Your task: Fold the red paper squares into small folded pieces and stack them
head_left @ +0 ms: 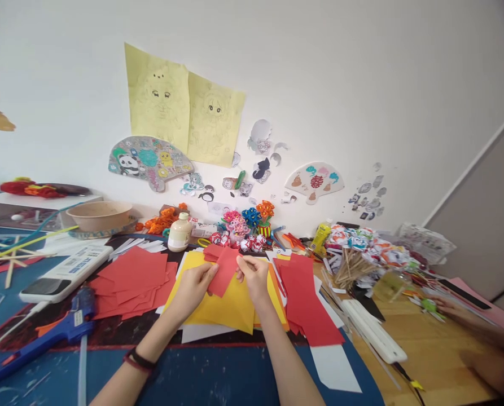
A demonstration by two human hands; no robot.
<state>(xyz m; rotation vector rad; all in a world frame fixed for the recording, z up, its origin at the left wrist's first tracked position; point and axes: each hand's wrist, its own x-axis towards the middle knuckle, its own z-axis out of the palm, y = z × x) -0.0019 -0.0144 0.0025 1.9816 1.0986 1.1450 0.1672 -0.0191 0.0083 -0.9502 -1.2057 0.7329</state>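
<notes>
Between my two hands is a small piece of red paper (225, 275), held up over a stack of yellow paper (239, 313). My left hand (198, 285) pinches its left edge between thumb and fingers. At the upper right corner, my right hand (252, 275) grips it with thumb and fingertips. Just behind lie more small red paper pieces (211, 252). A pile of cut red paper (135, 276) spreads to the left of my left hand, and longer red sheets (306, 299) lie to the right of my right hand.
A blue glue gun (61, 332) and a white power strip (68, 273) lie at left. Behind the paper stand a glue bottle (179, 232) and small craft flowers (252, 220). Another white power strip (372, 330) lies at right, near another person's hand (450, 307).
</notes>
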